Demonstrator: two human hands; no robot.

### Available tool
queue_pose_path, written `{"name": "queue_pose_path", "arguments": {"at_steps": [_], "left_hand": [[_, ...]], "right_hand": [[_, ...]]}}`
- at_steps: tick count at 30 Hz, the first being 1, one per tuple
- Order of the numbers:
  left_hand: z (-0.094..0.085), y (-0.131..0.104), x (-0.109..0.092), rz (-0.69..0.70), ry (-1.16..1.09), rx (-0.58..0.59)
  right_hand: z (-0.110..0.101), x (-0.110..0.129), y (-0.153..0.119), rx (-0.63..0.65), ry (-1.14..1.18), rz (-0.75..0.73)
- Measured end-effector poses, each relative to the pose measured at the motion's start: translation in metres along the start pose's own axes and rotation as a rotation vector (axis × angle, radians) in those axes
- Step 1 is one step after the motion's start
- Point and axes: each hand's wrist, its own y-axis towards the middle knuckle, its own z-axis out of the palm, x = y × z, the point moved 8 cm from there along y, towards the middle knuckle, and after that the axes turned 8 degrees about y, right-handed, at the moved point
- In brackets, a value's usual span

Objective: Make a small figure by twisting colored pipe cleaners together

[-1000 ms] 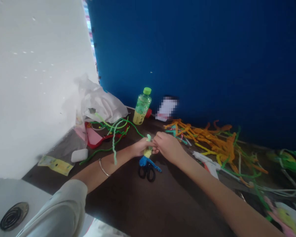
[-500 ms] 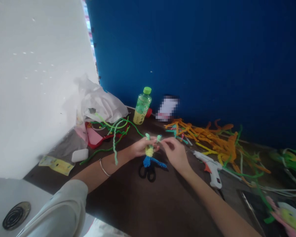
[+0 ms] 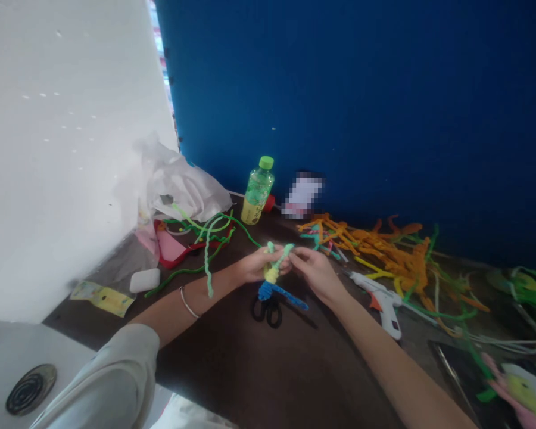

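Between my hands is a small pipe-cleaner figure (image 3: 271, 275), with two pale green prongs on top, a yellow middle and a blue lower part from which a blue strand sticks out to the right. My left hand (image 3: 255, 265) is closed around its left side and back. The fingertips of my right hand (image 3: 315, 268) are pinched at the right green prong. Just below the figure lie black-handled scissors (image 3: 274, 314) on the dark table (image 3: 250, 369); their blades are hidden.
Left of my hands are loose green pipe cleaners (image 3: 209, 256), a white case (image 3: 145, 280) and a plastic bag (image 3: 183, 185). Behind stand a drink bottle (image 3: 258, 193) and a phone (image 3: 302, 195). A glue gun (image 3: 379, 298) and orange pipe cleaners (image 3: 393, 262) lie right.
My right hand has come slightly closer to the figure. The right green prong now reads as one longer slanted piece, and the blue strand has swung a little down and right.
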Motion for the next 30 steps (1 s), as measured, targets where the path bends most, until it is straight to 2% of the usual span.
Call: {"name": "queue_pose_path", "arguments": {"at_steps": [4,8,11,14,18,22,26,28,30], "left_hand": [[-0.002,-0.001,0.002,-0.041,-0.009,-0.048],[-0.005,-0.002,0.008,-0.111,-0.002,-0.065],[-0.008,-0.002,0.013,-0.158,0.035,-0.050],[-0.009,0.001,0.012,-0.125,0.065,-0.044],[-0.014,0.001,0.009,-0.113,0.103,-0.119],[-0.019,0.001,0.007,-0.108,0.150,-0.173],[-0.021,0.002,0.005,-0.043,0.212,-0.187],[-0.020,0.002,0.004,-0.019,0.231,-0.192],[-0.019,0.002,0.003,-0.008,0.246,-0.199]], "right_hand": [[0.003,-0.010,0.001,0.020,0.213,0.042],[0.001,-0.019,0.002,0.038,0.284,0.061],[-0.004,-0.024,0.003,0.069,0.242,0.115],[-0.010,-0.023,0.004,0.104,0.154,0.177],[-0.015,-0.015,0.003,0.109,0.077,0.225],[-0.023,-0.012,0.001,-0.035,0.009,0.215],[-0.031,-0.004,-0.004,-0.244,-0.164,0.068],[-0.029,0.002,-0.006,-0.280,-0.285,-0.001],[-0.025,0.008,-0.007,-0.259,-0.404,-0.047]]}}
